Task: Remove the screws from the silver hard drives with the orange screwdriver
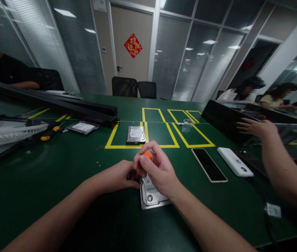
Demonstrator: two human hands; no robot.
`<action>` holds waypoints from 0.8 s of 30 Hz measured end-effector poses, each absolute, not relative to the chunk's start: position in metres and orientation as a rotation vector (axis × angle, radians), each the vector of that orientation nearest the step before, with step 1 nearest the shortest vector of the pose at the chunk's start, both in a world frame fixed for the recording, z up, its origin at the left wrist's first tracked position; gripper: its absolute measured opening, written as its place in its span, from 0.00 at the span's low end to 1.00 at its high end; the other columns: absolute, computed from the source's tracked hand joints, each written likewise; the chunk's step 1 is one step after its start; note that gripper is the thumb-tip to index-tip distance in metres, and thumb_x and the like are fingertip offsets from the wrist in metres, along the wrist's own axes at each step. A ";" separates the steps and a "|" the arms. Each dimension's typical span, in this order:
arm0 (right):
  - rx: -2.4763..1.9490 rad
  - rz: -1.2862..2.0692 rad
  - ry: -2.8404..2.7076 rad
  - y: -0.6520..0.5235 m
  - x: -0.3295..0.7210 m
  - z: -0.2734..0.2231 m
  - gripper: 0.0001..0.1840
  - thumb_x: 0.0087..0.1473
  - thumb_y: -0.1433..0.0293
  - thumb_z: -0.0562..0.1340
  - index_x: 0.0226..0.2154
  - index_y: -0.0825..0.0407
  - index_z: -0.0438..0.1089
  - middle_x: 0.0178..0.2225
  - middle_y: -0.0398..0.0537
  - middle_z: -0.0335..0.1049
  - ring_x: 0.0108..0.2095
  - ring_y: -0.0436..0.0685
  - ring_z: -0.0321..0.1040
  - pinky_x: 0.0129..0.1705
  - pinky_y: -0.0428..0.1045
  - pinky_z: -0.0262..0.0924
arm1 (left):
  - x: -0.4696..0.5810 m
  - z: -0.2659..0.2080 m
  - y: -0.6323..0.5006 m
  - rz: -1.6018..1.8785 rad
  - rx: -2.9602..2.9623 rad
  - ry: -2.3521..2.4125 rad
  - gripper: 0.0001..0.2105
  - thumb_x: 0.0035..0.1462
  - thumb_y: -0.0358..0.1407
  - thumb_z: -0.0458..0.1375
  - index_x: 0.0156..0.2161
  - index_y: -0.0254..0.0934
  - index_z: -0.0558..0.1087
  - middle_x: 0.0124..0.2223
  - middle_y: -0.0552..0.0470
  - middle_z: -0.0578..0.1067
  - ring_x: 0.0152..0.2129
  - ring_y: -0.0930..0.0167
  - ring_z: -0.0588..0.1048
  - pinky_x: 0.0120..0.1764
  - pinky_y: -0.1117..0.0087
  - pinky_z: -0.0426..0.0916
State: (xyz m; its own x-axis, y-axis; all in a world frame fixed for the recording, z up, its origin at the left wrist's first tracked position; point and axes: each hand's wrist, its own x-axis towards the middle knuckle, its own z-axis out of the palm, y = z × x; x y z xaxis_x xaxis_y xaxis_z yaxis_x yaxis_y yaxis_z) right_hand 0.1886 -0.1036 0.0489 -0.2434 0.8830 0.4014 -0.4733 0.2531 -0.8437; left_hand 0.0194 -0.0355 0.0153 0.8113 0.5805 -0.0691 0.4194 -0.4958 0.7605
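A silver hard drive lies flat on the green table right in front of me. My left hand is closed at the drive's upper left edge, thumb against its side; its fingertips are partly hidden. Over the drive, my right hand is curled round a screwdriver, of which only the rounded orange end shows. Its shaft and tip are covered by my fingers. Farther out, a second hard drive rests inside a yellow-taped rectangle.
To the right lie a phone and a white power bank. A co-worker's hand touches a black computer case. A plastic cup stands beyond. On the left are a yellow-black screwdriver, another drive and long black bars.
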 end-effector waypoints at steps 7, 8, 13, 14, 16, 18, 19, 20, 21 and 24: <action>-0.435 1.350 -1.243 -0.101 0.190 0.050 0.11 0.66 0.62 0.61 0.39 0.53 0.70 0.31 0.45 0.70 0.26 0.48 0.62 0.30 0.48 0.56 | 0.020 0.014 -0.035 0.283 2.170 0.704 0.13 0.53 0.38 0.70 0.39 0.37 0.72 0.36 0.53 0.74 0.32 0.67 0.73 0.33 0.69 0.66; -0.436 1.344 -1.238 -0.101 0.190 0.050 0.09 0.64 0.63 0.63 0.39 0.52 0.68 0.31 0.44 0.70 0.27 0.49 0.64 0.30 0.47 0.56 | 0.020 0.014 -0.035 0.281 2.167 0.698 0.13 0.53 0.38 0.70 0.39 0.36 0.72 0.36 0.53 0.74 0.32 0.67 0.73 0.33 0.69 0.66; -0.442 1.328 -1.233 -0.103 0.189 0.049 0.12 0.61 0.65 0.67 0.41 0.48 0.62 0.30 0.39 0.69 0.23 0.46 0.58 0.26 0.45 0.51 | 0.021 0.015 -0.035 0.253 2.150 0.711 0.14 0.54 0.38 0.69 0.42 0.35 0.73 0.38 0.51 0.75 0.33 0.67 0.74 0.33 0.69 0.66; -0.435 1.334 -1.233 -0.103 0.189 0.050 0.10 0.63 0.63 0.65 0.42 0.49 0.64 0.30 0.39 0.69 0.23 0.46 0.56 0.26 0.45 0.50 | 0.021 0.015 -0.035 0.253 2.150 0.718 0.15 0.53 0.39 0.69 0.42 0.35 0.73 0.37 0.51 0.75 0.33 0.67 0.74 0.32 0.69 0.66; -0.413 1.347 -1.243 -0.103 0.190 0.051 0.12 0.67 0.59 0.59 0.43 0.52 0.68 0.30 0.42 0.69 0.23 0.47 0.55 0.27 0.47 0.51 | 0.020 0.014 -0.035 0.273 2.150 0.717 0.15 0.53 0.39 0.70 0.41 0.36 0.73 0.38 0.51 0.75 0.33 0.67 0.74 0.33 0.68 0.67; -0.416 1.339 -1.259 -0.102 0.191 0.051 0.17 0.69 0.59 0.55 0.40 0.55 0.71 0.30 0.45 0.69 0.25 0.48 0.58 0.29 0.48 0.54 | 0.019 0.012 -0.035 0.294 2.149 0.697 0.14 0.53 0.39 0.70 0.41 0.36 0.73 0.37 0.52 0.75 0.33 0.67 0.74 0.34 0.68 0.67; -0.426 1.329 -1.266 -0.102 0.191 0.051 0.17 0.69 0.59 0.56 0.39 0.55 0.72 0.30 0.46 0.69 0.26 0.49 0.60 0.30 0.48 0.55 | 0.019 0.011 -0.034 0.298 2.147 0.693 0.14 0.53 0.39 0.70 0.40 0.36 0.72 0.37 0.53 0.74 0.33 0.67 0.74 0.34 0.68 0.67; -0.434 1.323 -1.271 -0.102 0.191 0.051 0.15 0.68 0.60 0.57 0.38 0.54 0.71 0.31 0.46 0.70 0.27 0.49 0.62 0.31 0.48 0.56 | 0.019 0.010 -0.034 0.297 2.144 0.696 0.15 0.53 0.39 0.70 0.40 0.36 0.72 0.36 0.53 0.74 0.33 0.67 0.74 0.34 0.68 0.67; -0.437 1.320 -1.271 -0.103 0.190 0.050 0.11 0.67 0.62 0.60 0.38 0.53 0.69 0.32 0.45 0.70 0.28 0.49 0.64 0.32 0.48 0.57 | 0.019 0.010 -0.034 0.297 2.140 0.701 0.15 0.52 0.39 0.71 0.40 0.36 0.72 0.36 0.53 0.75 0.33 0.67 0.74 0.34 0.68 0.67; -0.427 1.326 -1.252 -0.103 0.189 0.049 0.09 0.63 0.65 0.65 0.39 0.49 0.64 0.31 0.40 0.70 0.26 0.48 0.64 0.29 0.46 0.56 | 0.020 0.009 -0.034 0.301 2.123 0.696 0.15 0.53 0.39 0.70 0.41 0.36 0.73 0.38 0.51 0.76 0.34 0.66 0.74 0.35 0.68 0.67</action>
State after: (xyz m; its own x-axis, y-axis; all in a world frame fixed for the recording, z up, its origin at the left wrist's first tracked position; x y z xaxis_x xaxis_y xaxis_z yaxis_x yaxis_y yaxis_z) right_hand 0.1893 -0.1032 0.0490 -0.2299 0.8739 0.4284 -0.4781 0.2820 -0.8318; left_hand 0.0196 -0.0340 0.0095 0.8156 0.5776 -0.0342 0.3707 -0.4763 0.7973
